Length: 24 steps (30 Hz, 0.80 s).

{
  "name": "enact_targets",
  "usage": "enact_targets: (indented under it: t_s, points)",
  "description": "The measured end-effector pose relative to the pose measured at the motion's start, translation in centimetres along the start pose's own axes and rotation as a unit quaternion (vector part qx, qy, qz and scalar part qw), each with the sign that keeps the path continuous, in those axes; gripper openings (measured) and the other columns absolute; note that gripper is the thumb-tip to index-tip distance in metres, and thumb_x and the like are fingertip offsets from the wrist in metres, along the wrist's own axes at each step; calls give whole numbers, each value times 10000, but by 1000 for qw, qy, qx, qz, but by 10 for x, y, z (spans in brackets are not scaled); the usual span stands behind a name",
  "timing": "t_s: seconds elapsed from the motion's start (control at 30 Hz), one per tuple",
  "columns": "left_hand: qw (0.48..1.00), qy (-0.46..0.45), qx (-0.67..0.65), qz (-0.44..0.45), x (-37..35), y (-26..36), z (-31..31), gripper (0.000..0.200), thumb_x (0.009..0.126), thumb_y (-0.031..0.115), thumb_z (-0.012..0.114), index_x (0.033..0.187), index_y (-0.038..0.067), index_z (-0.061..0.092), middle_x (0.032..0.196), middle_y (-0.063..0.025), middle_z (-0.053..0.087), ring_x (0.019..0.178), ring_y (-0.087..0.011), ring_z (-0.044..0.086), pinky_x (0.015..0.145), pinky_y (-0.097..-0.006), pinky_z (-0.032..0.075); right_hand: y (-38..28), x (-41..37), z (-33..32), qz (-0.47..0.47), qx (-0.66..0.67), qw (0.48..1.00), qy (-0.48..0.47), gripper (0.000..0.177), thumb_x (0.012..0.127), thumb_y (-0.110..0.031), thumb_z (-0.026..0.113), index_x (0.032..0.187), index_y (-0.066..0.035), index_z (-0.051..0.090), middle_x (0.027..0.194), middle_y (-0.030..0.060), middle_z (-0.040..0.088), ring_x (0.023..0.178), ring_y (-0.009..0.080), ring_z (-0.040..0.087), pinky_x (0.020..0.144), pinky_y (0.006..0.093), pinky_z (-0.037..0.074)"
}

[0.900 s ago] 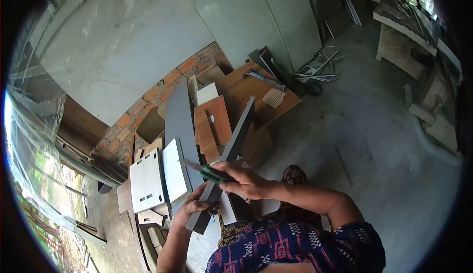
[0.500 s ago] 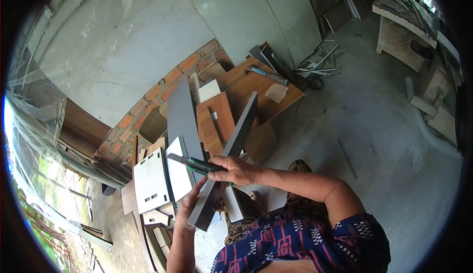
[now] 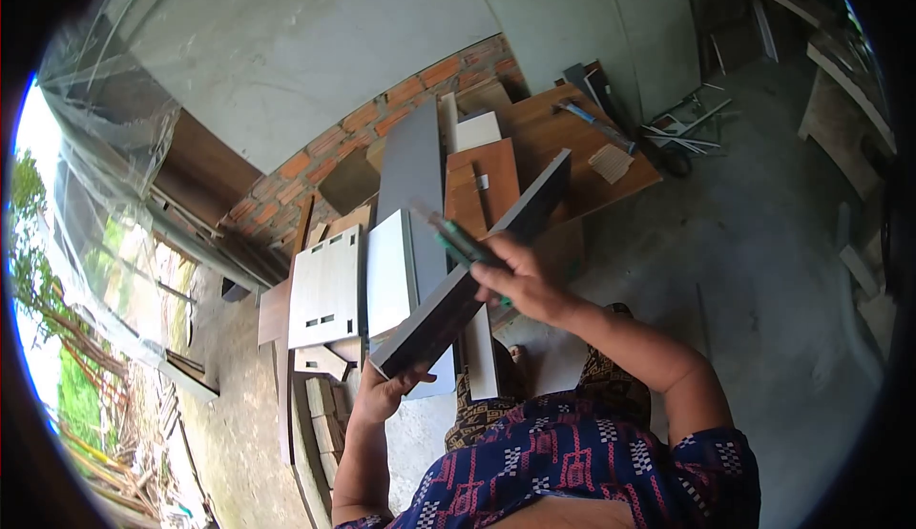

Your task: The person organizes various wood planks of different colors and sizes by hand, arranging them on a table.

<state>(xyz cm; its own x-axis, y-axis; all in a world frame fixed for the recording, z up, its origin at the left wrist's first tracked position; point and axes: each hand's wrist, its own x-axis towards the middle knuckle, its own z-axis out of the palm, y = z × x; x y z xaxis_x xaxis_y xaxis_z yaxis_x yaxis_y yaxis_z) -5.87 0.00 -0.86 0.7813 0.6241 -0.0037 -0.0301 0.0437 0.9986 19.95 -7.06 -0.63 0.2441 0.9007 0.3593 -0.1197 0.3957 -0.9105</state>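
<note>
My left hand [image 3: 384, 391] grips the near end of a long, narrow grey board [image 3: 429, 324], which slants up and away to the right. In my right hand [image 3: 525, 281] is a flat-bladed tool with a black and green handle [image 3: 460, 241], its blade pointing up and left and blurred by motion. The tool crosses over the middle of the board, and some of my right fingers overlap the board's edge. Just beyond the board lies a white panel [image 3: 388, 271], beside a pale panel with slots [image 3: 324, 286].
A hammer [image 3: 601, 126] and a small tan ridged piece [image 3: 611, 163] lie on a brown wooden top [image 3: 534, 119]. A tall dark grey panel [image 3: 412, 157] leans toward the brick wall [image 3: 324, 166]. Thin offcut strips [image 3: 692, 128] litter the floor at the back right.
The view has turned, shifting the scene right and down at the far side. My left hand has moved to the board's near end; my right hand with the tool has moved farther up the board.
</note>
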Motion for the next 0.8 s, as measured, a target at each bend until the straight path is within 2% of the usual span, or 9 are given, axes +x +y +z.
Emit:
enact_targets:
  t_s: [0.1,0.23,0.27,0.33,0.43,0.57,0.67,0.8]
  points:
    - [1000,-6,14,8,1,-1,0,583,737,174,743,1220,2,467,990,-90,584,845,-160,578,699,-304,536,-32,-14,-14,107,-63,990,-67,229,901,-171,530,1061,-9,510,801,13,497,628,59,545,567,215,483]
    - [999,-28,-6,18,0,0,-1,553,742,157,735,1205,-2,477,1001,-96,592,866,-168,588,705,-311,537,-46,-39,-1,105,-120,975,-156,229,896,-133,537,1065,20,509,795,20,520,587,55,535,535,211,464]
    - [1000,-26,-5,14,-1,0,-2,545,743,154,733,1200,-3,480,1009,-99,594,882,-172,590,711,-314,536,-42,-44,4,40,-141,976,-159,234,900,-142,533,1066,21,509,779,21,526,580,52,534,528,207,459]
    - [1000,-15,-7,8,-2,-2,-2,530,745,148,729,1192,-6,487,1028,-106,597,916,-181,593,726,-321,535,-44,-48,5,109,-134,966,-191,229,899,-148,536,1057,16,513,767,21,535,570,51,535,527,205,459]
    - [1000,-1,-17,4,-4,-6,0,517,749,138,721,1189,-9,493,1058,-116,597,953,-193,594,747,-331,533,-38,-45,-1,148,-82,968,-184,207,898,-150,536,1023,14,518,735,21,538,560,55,535,520,204,456]
    - [1000,-8,-12,12,-5,-6,2,531,751,109,714,1212,-11,480,1080,-121,592,950,-198,600,749,-343,535,-22,-31,-34,189,-31,972,-137,152,887,-126,540,951,11,525,692,20,531,561,58,536,489,204,459]
    - [1000,-4,-17,11,-6,-7,3,564,743,92,717,1236,-11,463,1083,-124,590,947,-201,601,747,-347,538,5,-20,-75,196,5,980,-43,159,868,-131,559,947,4,531,694,28,548,546,68,549,442,216,454]
    - [1000,-2,-31,0,-6,-10,3,647,718,96,738,1275,-5,425,1086,-130,586,956,-204,597,759,-344,539,19,3,-140,268,-42,960,69,176,853,-184,559,924,-26,525,646,79,581,451,141,575,354,256,423]
